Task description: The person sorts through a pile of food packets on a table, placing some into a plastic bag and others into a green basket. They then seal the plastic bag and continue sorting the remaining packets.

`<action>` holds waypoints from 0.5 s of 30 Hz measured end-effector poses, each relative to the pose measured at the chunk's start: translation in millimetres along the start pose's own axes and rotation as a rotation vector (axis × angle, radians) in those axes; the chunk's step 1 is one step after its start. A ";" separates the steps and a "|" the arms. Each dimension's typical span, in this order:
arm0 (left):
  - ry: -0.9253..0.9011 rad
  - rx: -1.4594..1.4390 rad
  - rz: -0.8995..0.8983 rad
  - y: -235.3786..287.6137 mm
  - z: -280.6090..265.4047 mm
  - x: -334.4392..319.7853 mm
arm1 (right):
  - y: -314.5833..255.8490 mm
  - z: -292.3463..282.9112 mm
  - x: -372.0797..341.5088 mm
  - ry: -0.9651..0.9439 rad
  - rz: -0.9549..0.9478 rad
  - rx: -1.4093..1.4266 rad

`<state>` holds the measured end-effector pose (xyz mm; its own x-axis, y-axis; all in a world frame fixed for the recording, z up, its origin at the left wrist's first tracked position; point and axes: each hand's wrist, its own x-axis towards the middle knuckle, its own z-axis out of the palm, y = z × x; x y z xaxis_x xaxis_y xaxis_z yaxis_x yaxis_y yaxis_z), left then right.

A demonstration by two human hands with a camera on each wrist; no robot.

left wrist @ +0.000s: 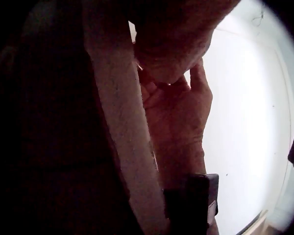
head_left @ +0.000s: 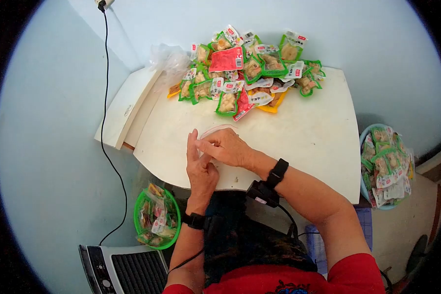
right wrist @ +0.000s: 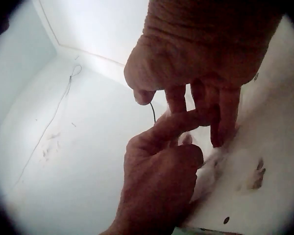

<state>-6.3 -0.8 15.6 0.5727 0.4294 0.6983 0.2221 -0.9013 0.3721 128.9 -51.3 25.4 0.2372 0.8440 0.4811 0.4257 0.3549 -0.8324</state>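
Observation:
My two hands meet low over the white table [head_left: 308, 137], close to its front edge. The left hand [head_left: 203, 169] points upward with its index finger extended and its thumb bent in. From the right, the right hand [head_left: 230, 147] reaches across, its bent fingers crossing the left fingers. Between them shows a thin whitish film [right wrist: 202, 133], which both hands pinch; its pinkish edge [head_left: 219, 127] curves out beyond the right knuckles. What kind of thing it is, I cannot tell. In the left wrist view the backlit hands are dark and the film is mostly hidden.
A heap of sealed food packets [head_left: 252, 68] lies at the table's back, beside a crumpled clear bag [head_left: 169, 61]. A green basket [head_left: 178, 223] of packets stands below left, a blue tub [head_left: 365, 183] of packets at right. A black cord [head_left: 104, 98] hangs along the left wall.

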 end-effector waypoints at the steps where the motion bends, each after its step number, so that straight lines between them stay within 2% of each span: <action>1: -0.001 -0.037 -0.042 -1.5 0.3 -0.8 | 0.3 -1.2 0.4 -0.029 0.026 0.002; 3: 0.013 -0.126 -0.158 -4.2 0.8 -0.4 | 1.1 -3.0 0.6 -0.087 0.079 0.007; 5: 0.042 -0.229 -0.307 -8.0 -0.1 1.8 | 6.0 4.8 0.4 0.040 -0.011 0.018; 9: 0.079 -0.008 -0.105 -14.8 -3.4 4.3 | -0.4 6.1 2.0 0.236 -0.117 0.017; 11: 0.141 0.161 0.031 -21.2 -6.4 9.7 | -3.3 -1.0 0.6 0.169 0.013 -0.036; 12: 0.159 0.207 0.031 -20.8 -10.1 13.6 | -4.1 -3.7 0.7 0.137 0.078 -0.062; 15: 0.204 0.322 0.047 -16.7 -22.9 26.1 | -5.4 -4.4 3.7 0.293 0.065 0.127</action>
<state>-13.2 26.8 41.6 0.4262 0.3605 0.8297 0.4540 -0.8785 0.1485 131.4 -51.8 32.9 0.5094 0.7212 0.4694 0.2938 0.3670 -0.8826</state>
